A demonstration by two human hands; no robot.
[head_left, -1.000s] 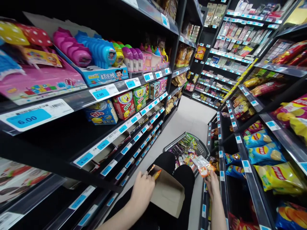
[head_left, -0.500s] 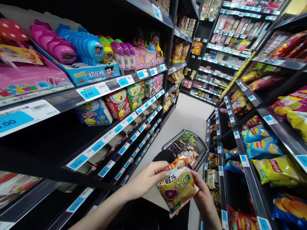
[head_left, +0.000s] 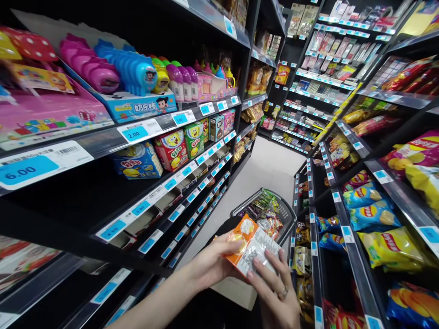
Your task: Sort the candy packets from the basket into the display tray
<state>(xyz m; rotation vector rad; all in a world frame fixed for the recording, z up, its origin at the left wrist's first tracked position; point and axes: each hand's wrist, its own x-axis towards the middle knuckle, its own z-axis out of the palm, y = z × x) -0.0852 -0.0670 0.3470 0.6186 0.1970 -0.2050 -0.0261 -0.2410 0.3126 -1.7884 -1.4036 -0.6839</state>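
Observation:
My left hand [head_left: 216,262] grips a small snack packet [head_left: 252,244] in front of me, with the thumb on its upper left part. The packet shows an orange printed side and a silvery-white panel covered in small print. My right hand [head_left: 276,285], a ring on one finger, lies with fingers spread over the printed panel; its thumb is hidden. Just beyond the packet, a dark grey shopping basket [head_left: 287,218] stands on the floor, holding several packaged snacks [head_left: 265,205].
On the left, a black shelf carries blue and pink toy-shaped containers [head_left: 137,71] and small snack boxes [head_left: 171,148]. Bags of chips [head_left: 387,246] fill the right shelves. A pale floor aisle [head_left: 269,167] runs to stocked shelves at the back. A cream flat surface [head_left: 236,294] shows below my hands.
The yellow gummy candy packet's front no longer shows; an orange and silvery printed side faces me now. My right hand has moved from the packet's right edge onto its face.

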